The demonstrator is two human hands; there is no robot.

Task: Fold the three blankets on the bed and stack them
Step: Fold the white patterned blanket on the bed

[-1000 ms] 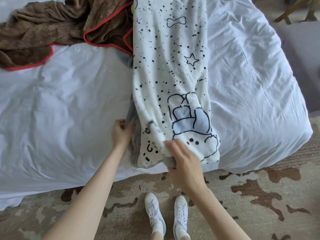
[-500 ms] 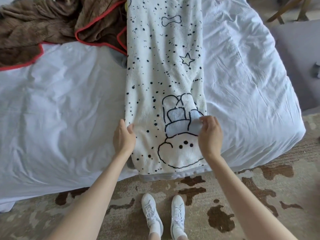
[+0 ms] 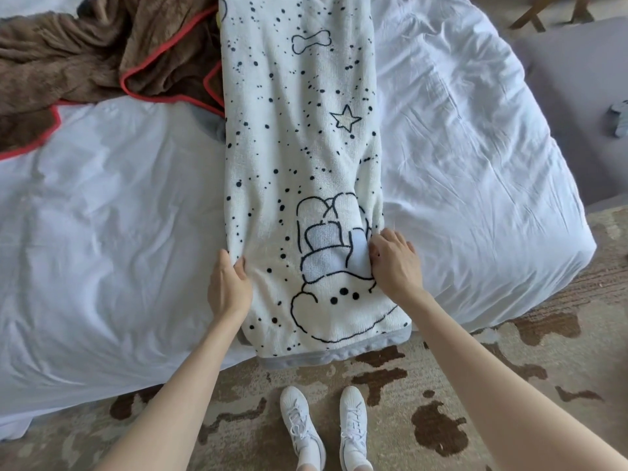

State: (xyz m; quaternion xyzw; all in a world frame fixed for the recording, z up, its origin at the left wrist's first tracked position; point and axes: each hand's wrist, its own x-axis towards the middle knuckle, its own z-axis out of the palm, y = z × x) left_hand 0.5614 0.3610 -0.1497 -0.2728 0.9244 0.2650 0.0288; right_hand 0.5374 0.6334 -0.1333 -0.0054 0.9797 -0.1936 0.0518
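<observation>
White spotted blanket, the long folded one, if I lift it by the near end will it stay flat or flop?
Probably floppy: the white spotted blanket wrinkles between the left hand and right hand, and its near end droops over the bed edge. Likely light for its size, being soft fleece. Folded layers may slide apart: a grey edge shows below.

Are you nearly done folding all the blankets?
Not yet. The spotted white blanket already lies folded into a long strip on the bed. The left hand and right hand grip its side edges near the foot end. It needs folding shorter, the brown blanket lies crumpled and unfolded, and no stack shows. I cannot clearly make out a third blanket.
</observation>
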